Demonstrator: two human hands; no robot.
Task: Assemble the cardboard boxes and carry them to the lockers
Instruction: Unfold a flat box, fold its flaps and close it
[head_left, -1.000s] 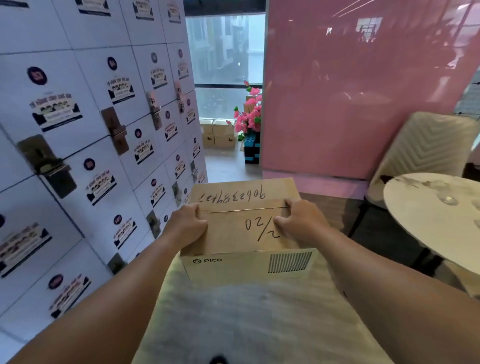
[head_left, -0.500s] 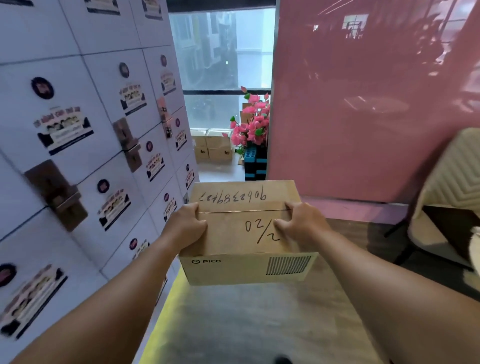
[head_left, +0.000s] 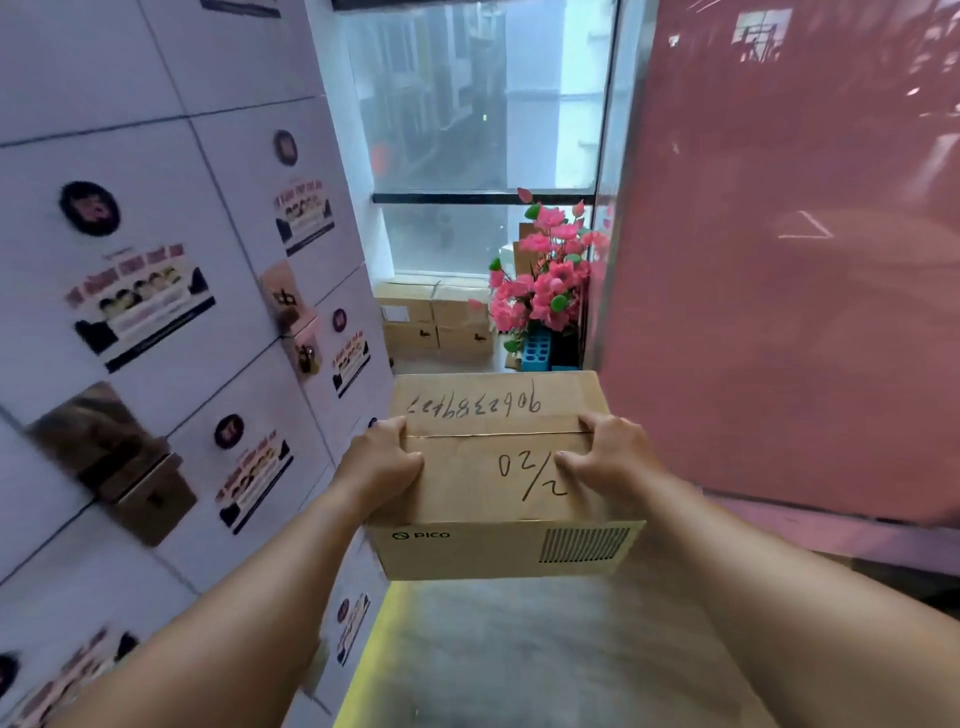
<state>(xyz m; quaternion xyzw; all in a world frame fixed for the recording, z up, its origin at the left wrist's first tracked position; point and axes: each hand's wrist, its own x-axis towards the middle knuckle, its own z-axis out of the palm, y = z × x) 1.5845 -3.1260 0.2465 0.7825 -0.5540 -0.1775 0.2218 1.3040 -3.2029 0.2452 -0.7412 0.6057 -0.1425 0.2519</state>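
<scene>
I judge the carrying step in hand: one closed cardboard box (head_left: 498, 467) is clasped between my left hand (head_left: 382, 462) and right hand (head_left: 605, 452), both clamped on its top edges, held off the floor; lockers (head_left: 156, 291) stand just left of my grip; next calls for choosing a spot to set it down; counted: four stacked boxes (head_left: 434, 322) well ahead beyond my hold, one flower arrangement (head_left: 545, 275) beside them.

Bright daylight is admitted through the tall glass window (head_left: 483, 130); glossy pink wall panel (head_left: 779, 260) reflections and blurred, bowed edges are noted.
</scene>
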